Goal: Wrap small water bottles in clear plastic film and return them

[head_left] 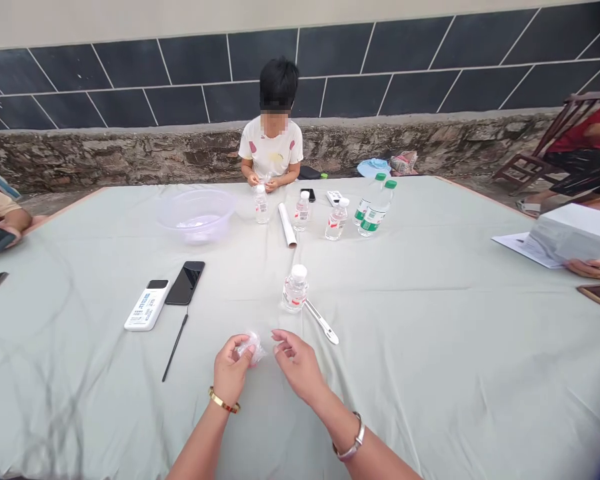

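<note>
Crumpled clear plastic (253,348) in my left hand (231,367), over the desk (405,393).
I see left thumb and fingers closed on it; my right hand (299,367) is just beside, partly open, fingers loosely curled, empty. A small capped bottle (295,293) stands beyond, beside a slim white tool (323,323).
</note>
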### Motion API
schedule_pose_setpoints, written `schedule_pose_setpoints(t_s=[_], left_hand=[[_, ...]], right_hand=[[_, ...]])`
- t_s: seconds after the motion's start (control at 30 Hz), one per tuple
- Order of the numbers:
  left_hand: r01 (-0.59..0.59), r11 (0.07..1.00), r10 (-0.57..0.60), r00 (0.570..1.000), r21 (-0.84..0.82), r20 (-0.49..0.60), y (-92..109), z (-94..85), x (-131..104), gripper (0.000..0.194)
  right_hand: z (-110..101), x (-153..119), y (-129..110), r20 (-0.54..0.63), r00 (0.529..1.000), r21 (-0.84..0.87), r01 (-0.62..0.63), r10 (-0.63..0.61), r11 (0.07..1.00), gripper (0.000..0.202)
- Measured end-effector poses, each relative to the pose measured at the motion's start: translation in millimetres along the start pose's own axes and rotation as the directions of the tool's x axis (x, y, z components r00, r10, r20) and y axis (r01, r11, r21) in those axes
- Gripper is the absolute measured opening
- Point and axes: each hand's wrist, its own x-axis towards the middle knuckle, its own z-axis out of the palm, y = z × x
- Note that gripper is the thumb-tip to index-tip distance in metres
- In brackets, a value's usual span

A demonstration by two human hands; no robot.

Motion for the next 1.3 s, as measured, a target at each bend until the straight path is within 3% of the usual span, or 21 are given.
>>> schedule_pose_setpoints(t_s=[0.1, 0.17, 0.27, 0.47, 0.57, 0.63, 0.7, 0.8, 0.87, 0.93, 1.0, 1.1, 1.2, 1.3], left_hand=[[0.132, 0.99, -0.133, 0.991, -0.042, -0.008, 2.6, -5.2, 17.4, 0.053], [0.17, 0.985, -0.17, 0.985, -0.025, 0.024, 13.9, -10.7, 32.2, 0.056], [0.142, 0.989, -0.142, 0.99, -0.047, 0.021, 42.9, -22.3, 63.5, 0.052], [0.118, 0.973, -0.135, 0.988, -0.2, -0.075, 118.6, -46.5, 165.3, 0.028], [0.101, 0.969, -0.152, 0.962, -0.225, -0.225, 156.2, -50.0, 224.3, 0.018], [0.069, 0.971, -0.142, 0.937, -0.23, -0.319, 179.3, -49.4, 258.8, 0.029], [0.117, 0.971, -0.177, 0.938, -0.207, -0.299, 198.4, -47.2, 284.4, 0.043], [0.165, 0.977, -0.199, 0.931, -0.134, -0.305, 211.5, -40.1, 296.8, 0.06], [0.091, 0.993, -0.112, 0.942, -0.08, -0.317, 203.4, -32.3, 283.5, 0.06], [-0.038, 0.998, 0.023, 0.969, -0.057, -0.246, 177.6, -23.0, 252.9, 0.052], [-0.089, 0.995, 0.082, 0.987, -0.042, -0.141, 134.6, -13.8, 209.0, 0.038], [-0.044, 0.993, 0.041, 0.999, 0.106, 0.03, 54.0, -2.8, 134.7, 0.033], [-0.213, 0.943, 0.177, 0.972, 0.256, 0.157, -13.3, 2.7, 77.1, 0.027], [-0.45, 0.8, 0.36, 0.889, 0.397, 0.284, -46.3, 2.8, 53.5, 0.02]], right_hand=[[-23.2, 23.2, 6.3, -0.292, 0.955, -0.102, 0.018, -0.047, 0.995, 0.044], [-33.3, 39.5, 10.8, -0.375, 0.925, -0.142, 0.006, -0.059, 0.99, 0.059], [-35.4, 59.7, 20.5, -0.343, 0.937, -0.197, -0.011, -0.058, 0.98, 0.076], [-25.8, 77.6, 33.7, -0.333, 0.942, -0.239, -0.057, -0.027, 0.969, 0.056], [-25.0, 78.0, 34.2, -0.32, 0.947, -0.236, -0.064, -0.015, 0.97, 0.054], [-24.4, 77.2, 34.7, -0.296, 0.955, -0.23, -0.077, 0.006, 0.97, 0.055], [-23.1, 77.6, 35.6, -0.272, 0.962, -0.224, -0.089, 0.026, 0.971, 0.056], [-19.9, 84.8, 37.3, -0.239, 0.97, -0.196, -0.086, 0.037, 0.977, 0.058], [-16.4, 96.8, 37.7, -0.234, 0.972, -0.174, -0.074, 0.032, 0.982, 0.06], [-11.8, 115.4, 36.8, -0.241, 0.97, -0.171, -0.056, 0.013, 0.984, 0.061], [-6.8, 139.8, 34.3, -0.244, 0.97, -0.19, -0.038, -0.01, 0.981, 0.062], [0.3, 182.6, 27.7, -0.241, 0.968, -0.223, 0.012, -0.067, 0.975, 0.06], [6.0, 225.6, 19.7, -0.246, 0.962, -0.249, 0.06, -0.123, 0.967, 0.057], [9.8, 264.0, 12.1, -0.292, 0.951, -0.262, 0.02, -0.099, 0.965, 0.058]])
